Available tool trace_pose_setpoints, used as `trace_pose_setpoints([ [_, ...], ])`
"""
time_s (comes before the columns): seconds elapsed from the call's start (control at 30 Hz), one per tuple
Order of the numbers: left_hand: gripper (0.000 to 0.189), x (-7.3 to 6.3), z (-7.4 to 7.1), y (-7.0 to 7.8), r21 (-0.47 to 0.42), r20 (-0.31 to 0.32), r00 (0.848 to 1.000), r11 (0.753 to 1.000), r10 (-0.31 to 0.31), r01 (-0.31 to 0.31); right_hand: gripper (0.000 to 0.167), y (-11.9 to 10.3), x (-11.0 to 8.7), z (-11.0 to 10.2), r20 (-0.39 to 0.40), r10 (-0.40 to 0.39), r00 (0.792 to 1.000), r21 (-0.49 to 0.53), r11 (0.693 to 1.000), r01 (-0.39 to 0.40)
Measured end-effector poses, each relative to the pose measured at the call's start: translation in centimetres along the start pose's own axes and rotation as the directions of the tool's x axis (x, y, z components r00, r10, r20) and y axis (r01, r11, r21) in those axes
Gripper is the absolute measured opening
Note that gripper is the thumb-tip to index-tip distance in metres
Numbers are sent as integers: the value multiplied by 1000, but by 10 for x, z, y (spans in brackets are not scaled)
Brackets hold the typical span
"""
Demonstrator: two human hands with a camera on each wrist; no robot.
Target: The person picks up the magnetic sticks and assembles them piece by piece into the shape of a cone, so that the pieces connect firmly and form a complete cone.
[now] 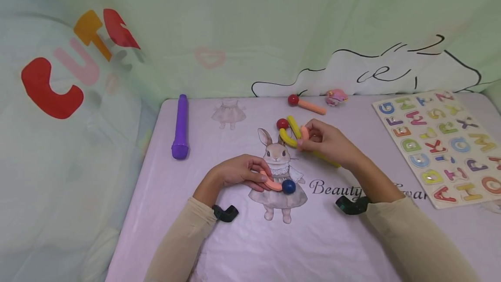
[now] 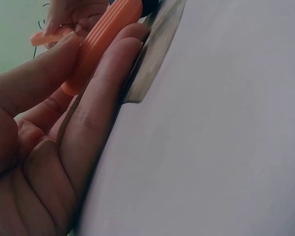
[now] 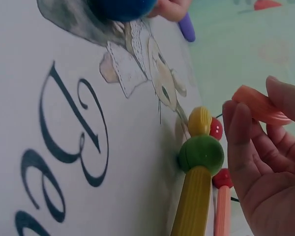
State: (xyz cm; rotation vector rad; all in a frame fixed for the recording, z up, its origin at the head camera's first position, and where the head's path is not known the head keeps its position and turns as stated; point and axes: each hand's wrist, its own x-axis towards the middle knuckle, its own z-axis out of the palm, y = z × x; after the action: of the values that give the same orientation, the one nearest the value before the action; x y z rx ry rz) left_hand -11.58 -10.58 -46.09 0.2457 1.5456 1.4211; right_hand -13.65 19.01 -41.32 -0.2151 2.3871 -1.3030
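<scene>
My left hand (image 1: 239,172) pinches a curved orange ribbed stick (image 1: 272,185) between thumb and fingers, low over the rabbit print. A blue ball (image 1: 288,186) sits on that stick's far end. Farther up and to the right, my right hand (image 1: 330,143) holds a second curved orange stick (image 3: 262,106) by thumb and fingertips, raised above the table. Beneath and beside this hand lie yellow sticks (image 1: 287,139), with a red ball (image 1: 282,124) at one end. The right wrist view also shows a green ball (image 3: 201,153) joining yellow pieces; in the head view the hand hides it.
A straight orange stick (image 1: 312,107) with a red ball and a small pink crumpled-looking thing (image 1: 336,97) lie at the back. On the left is a purple toy microphone (image 1: 180,127). An alphabet puzzle board (image 1: 426,182) covers the right side. Fabric (image 1: 219,21) hangs behind the table.
</scene>
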Motion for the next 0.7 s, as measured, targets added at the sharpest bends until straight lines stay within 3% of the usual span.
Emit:
trace_pose_setpoints([
  [0.27,26,-1,0,-1,-19,7,1000,1000,20,-20,46,-7,-12,7,122,-20,992,71,997,11],
  [0.47,28,0,-1,-3,-19,8,1000,999,30,-30,35,-7,-16,11,154,-24,988,84,996,11],
  [0.7,27,0,0,-2,-10,5,1000,1000,27,-27,28,-2,-19,14,145,-15,989,19,1000,13],
])
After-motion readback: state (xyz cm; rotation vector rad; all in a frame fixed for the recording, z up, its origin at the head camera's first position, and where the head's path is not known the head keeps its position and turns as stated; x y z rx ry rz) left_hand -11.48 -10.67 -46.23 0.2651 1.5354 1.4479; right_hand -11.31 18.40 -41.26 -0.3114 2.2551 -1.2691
